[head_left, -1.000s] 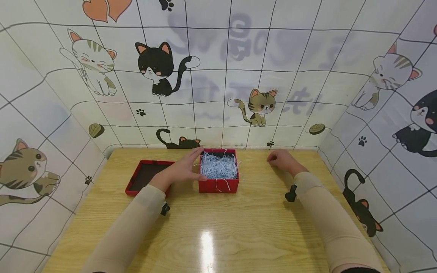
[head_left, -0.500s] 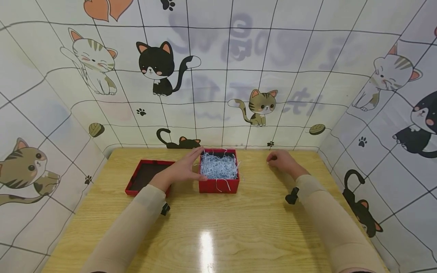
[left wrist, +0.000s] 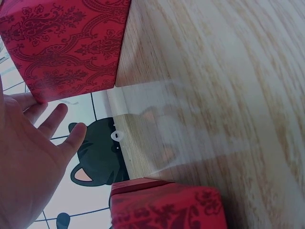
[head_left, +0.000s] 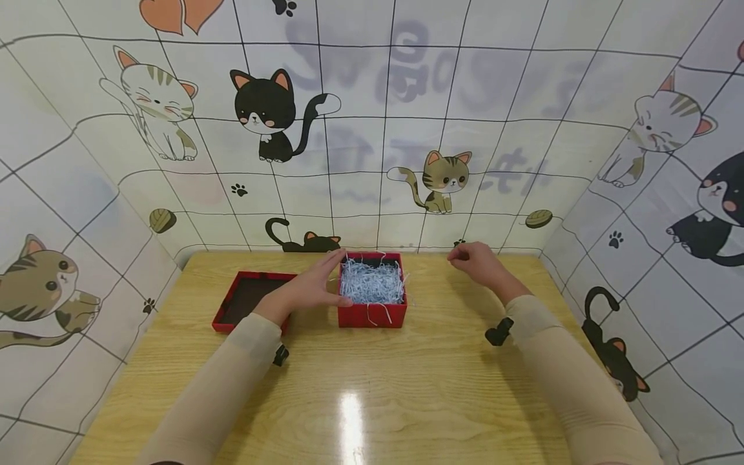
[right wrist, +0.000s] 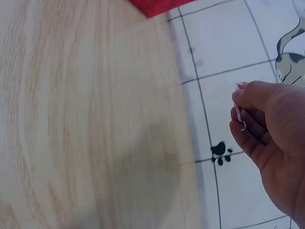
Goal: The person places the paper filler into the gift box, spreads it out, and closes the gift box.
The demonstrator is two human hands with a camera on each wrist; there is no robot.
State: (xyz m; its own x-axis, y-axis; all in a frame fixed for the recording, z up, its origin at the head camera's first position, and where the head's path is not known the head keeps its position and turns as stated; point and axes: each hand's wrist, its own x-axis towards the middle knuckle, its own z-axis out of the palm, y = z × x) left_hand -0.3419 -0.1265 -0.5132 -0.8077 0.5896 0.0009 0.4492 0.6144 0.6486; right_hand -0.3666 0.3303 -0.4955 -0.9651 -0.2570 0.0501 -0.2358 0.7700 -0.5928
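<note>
A red patterned box [head_left: 372, 316] full of pale blue shredded paper [head_left: 372, 283] stands near the table's back edge. My left hand [head_left: 307, 289] rests against its left side, thumb at the near corner and fingertips at the far one; in the left wrist view the hand [left wrist: 33, 148] touches the box [left wrist: 66, 52] with spread fingers. To the right of the box, above the table, my right hand [head_left: 481, 265] has its fingers curled. The right wrist view shows that hand [right wrist: 281, 133] pinching a thin white paper strip [right wrist: 239, 112] between thumb and forefinger.
The red lid [head_left: 229, 310], dark inside, lies open side up at the left, partly behind my left hand and wrist. A wall covering [head_left: 360, 194] printed with cats rises behind the wooden table [head_left: 407, 387]. Some strands hang over the box's front rim.
My right hand has risen slightly from the table and shifted toward the back. My left hand, the box and the lid have stayed in place.
</note>
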